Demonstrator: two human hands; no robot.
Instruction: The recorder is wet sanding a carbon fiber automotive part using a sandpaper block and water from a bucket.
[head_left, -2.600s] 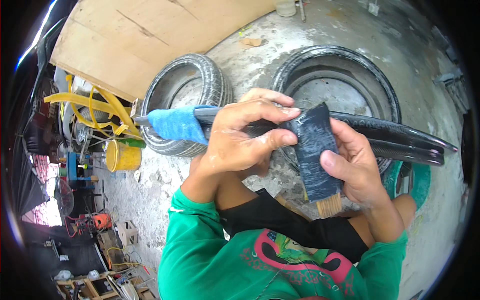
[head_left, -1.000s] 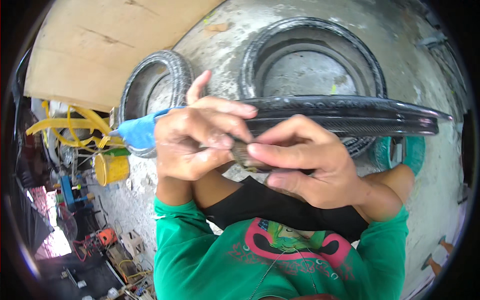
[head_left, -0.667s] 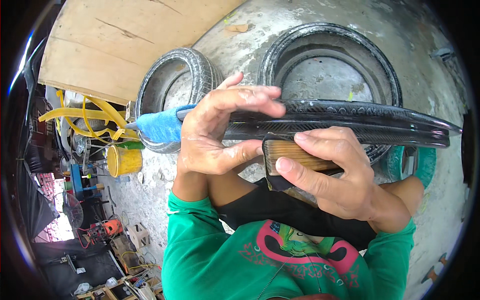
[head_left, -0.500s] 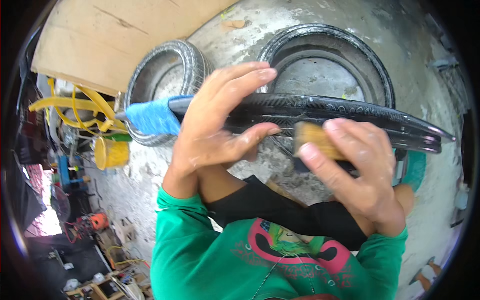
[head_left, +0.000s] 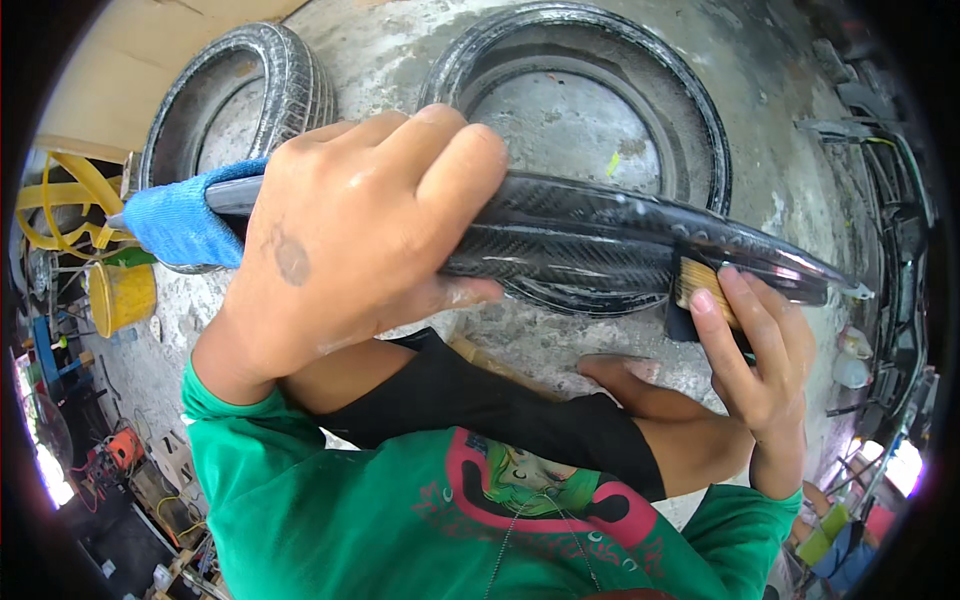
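Observation:
My left hand point(head_left: 370, 240) is closed around a long, glossy black carbon-fibre part point(head_left: 590, 230) that runs across the view, its thumb underneath and fingers over the top. A blue cloth point(head_left: 182, 218) is wrapped round the part's left section. In my right hand point(head_left: 755, 350) is a small wooden block point(head_left: 697, 282) with dark sheet material along its side and bottom; I hold it against the lower edge of the part, toward its tapered right end. The part is above my crossed bare legs and black shorts, in front of two tyres lying on the floor.
Tyres point(head_left: 310, 90) point(head_left: 705, 120) lie on stained concrete point(head_left: 780, 200). At left are plywood point(head_left: 90, 90), yellow pieces point(head_left: 75, 170), a yellow bucket point(head_left: 118, 300) and tools. A black framework point(head_left: 900, 250) stands at right; part of another person point(head_left: 845, 540) shows at lower right.
My left hand has gone from helping hold the block to gripping the carbon part. My right hand has carried the block rightward along the part. The view has shifted.

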